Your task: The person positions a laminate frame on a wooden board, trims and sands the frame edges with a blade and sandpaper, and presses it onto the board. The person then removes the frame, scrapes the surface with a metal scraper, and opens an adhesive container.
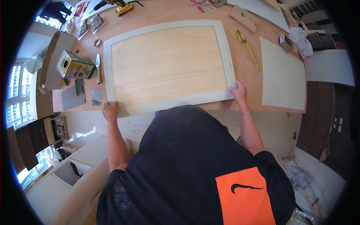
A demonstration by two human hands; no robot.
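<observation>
A wide wooden panel (168,62) with a pale border lies on the bench (247,86), its near edge by the bench's front. The left hand (110,110) grips its near-left corner; the right hand (239,93) grips the near-right, thumbs on top. It looks stiff, fairly light but unwieldy, best held by opposite edges. Left of it lies a scraper (98,69), then a metal can (77,65); right, a yellow tape measure (247,48).
</observation>
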